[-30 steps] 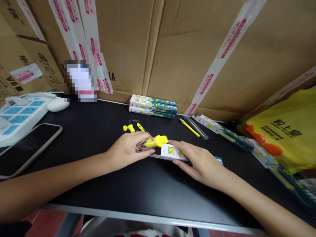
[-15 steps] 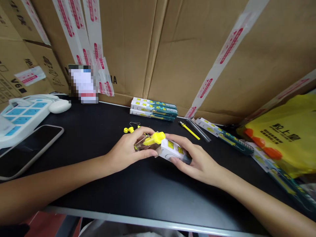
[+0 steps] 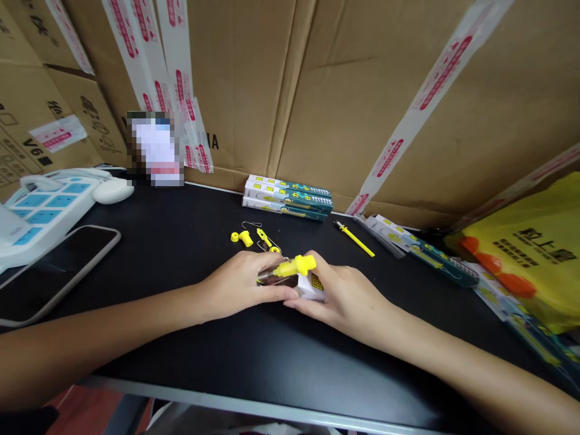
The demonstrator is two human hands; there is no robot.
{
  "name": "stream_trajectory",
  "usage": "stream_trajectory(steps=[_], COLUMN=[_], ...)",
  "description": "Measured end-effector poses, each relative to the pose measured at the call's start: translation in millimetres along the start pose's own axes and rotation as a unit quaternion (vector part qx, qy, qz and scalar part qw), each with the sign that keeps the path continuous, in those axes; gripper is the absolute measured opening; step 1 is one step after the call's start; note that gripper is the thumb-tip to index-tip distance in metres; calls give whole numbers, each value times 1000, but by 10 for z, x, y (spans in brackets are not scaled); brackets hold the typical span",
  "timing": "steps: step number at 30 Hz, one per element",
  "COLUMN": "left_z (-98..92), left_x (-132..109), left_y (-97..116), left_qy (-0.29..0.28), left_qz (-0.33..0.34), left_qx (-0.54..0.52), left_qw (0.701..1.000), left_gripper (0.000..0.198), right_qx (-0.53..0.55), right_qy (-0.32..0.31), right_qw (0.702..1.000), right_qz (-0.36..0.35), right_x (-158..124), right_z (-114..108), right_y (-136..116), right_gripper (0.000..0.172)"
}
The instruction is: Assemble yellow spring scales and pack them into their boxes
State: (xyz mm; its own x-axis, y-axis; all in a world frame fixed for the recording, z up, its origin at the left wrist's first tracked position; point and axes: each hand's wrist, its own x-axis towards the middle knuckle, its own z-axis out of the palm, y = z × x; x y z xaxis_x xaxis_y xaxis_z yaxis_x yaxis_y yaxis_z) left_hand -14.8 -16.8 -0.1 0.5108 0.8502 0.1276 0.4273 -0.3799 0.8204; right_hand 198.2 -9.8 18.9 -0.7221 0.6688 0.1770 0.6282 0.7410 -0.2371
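Near the middle of the black desk, my left hand [image 3: 240, 279] is closed around a spring scale [image 3: 294, 266] in clear plastic, its yellow end pointing right. Most of that piece's length is under my fingers. My right hand [image 3: 351, 290] wraps a small white carton [image 3: 310, 287] with yellow lettering, whose left end meets my left thumb. Just beyond my left hand lie small loose parts: a yellow cap [image 3: 246, 238], a yellow ring [image 3: 234, 237], a yellow clip [image 3: 263, 236] and a bent wire hook [image 3: 251, 225].
Stacked cartons [image 3: 287, 197] stand against the cardboard wall. A yellow rod [image 3: 356, 239], clear tubes [image 3: 385, 237] and another carton [image 3: 426, 254] lie right, before a yellow bag [image 3: 530, 241]. Left are a phone [image 3: 54, 269], a power strip [image 3: 54, 211] and a white mouse-shaped object [image 3: 113, 190].
Both hands have shifted slightly right in view and come closer together. My right hand now covers more of the carton. The view has turned a little, uncovering more loose parts.
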Motion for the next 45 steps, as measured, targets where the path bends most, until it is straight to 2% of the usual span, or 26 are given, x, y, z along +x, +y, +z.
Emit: stream_trajectory(steps=[4,9,17,23,26,28,34,37,39,41,43,44,45], left_z=[-47,-94,-36,-18,-31,-15,95,69,8,-78,-177,-227,-277], left_x=[1,16,-12,-12,1,3,-6,11,33,63,99,120,143], left_y=[32,34,6,7,10,1,-34,-25,-31,-62,-118,-153,-191], left_qy=[-45,-74,-137,-213,-247,-249,-200,-193,-187,-181,-139,-120,-124], left_qz=[-5,-42,-76,-197,-225,-231,-249,-235,-224,-198,-137,-120,-110], left_qx=[-24,-64,-52,-157,-204,-242,-321,-362,-346,-267,-139,-92,-67], left_qw=[999,994,986,944,920,909,891,881,892,926,971,981,984], left_gripper=[37,43,62,76,78,81,100,103,99,89,68,58,48], right_qx=[17,-31,-199,-260,-271,-272,-251,-242,-243,-239,-231,-228,-226], right_qy=[-14,58,56,81,90,96,90,89,79,58,42,40,42], right_qw=[1000,996,957,934,930,928,925,929,933,942,952,956,960], right_qz=[-15,-55,-203,-230,-233,-236,-270,-265,-252,-228,-197,-181,-162], right_x=[5,35,32,28,29,28,36,57,74,92,109,116,123], right_z=[-75,-166,-70,22,35,48,145,132,79,3,-79,-119,-158], right_y=[140,268,168,109,108,90,-18,-2,58,155,281,350,420], right_gripper=[28,26,27,24,23,23,22,18,18,20,21,22,23])
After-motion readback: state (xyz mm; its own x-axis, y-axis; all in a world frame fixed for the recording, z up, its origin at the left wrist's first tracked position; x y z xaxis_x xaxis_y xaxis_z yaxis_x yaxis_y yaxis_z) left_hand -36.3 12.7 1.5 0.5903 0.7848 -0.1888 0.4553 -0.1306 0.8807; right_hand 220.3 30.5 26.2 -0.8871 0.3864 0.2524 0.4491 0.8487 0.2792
